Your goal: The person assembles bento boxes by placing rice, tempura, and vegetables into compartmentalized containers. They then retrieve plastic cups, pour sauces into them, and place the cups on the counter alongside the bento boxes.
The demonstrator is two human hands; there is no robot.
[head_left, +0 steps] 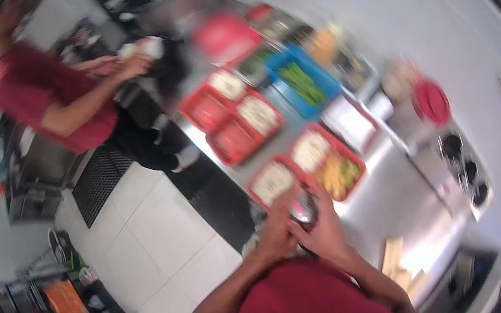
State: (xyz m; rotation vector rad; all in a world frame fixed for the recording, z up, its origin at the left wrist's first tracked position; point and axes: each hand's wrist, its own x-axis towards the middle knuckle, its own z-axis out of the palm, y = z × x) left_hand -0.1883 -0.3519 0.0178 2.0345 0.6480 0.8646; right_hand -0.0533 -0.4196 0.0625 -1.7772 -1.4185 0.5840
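Note:
My left hand (277, 229) and my right hand (325, 227) meet close in front of me, fingers wrapped round a shiny, rounded metal object (303, 209). Blur and my fingers hide what kind it is. Just beyond them are red compartment trays: one part holds white rice (272, 184), another more rice (311, 150), and one a yellow and green food (339, 176). Farther off on the counter stand two more red trays (236, 159), each with rice in one compartment and a reddish, apparently unfilled one beside it.
A blue container (285, 93) of green vegetables stands at the counter's back, near a white container (352, 122). A red lid (431, 103) is by the wall. Wooden pieces (394, 255) lie at the near right. A co-worker in a red shirt (45, 92) stands left, holding something white.

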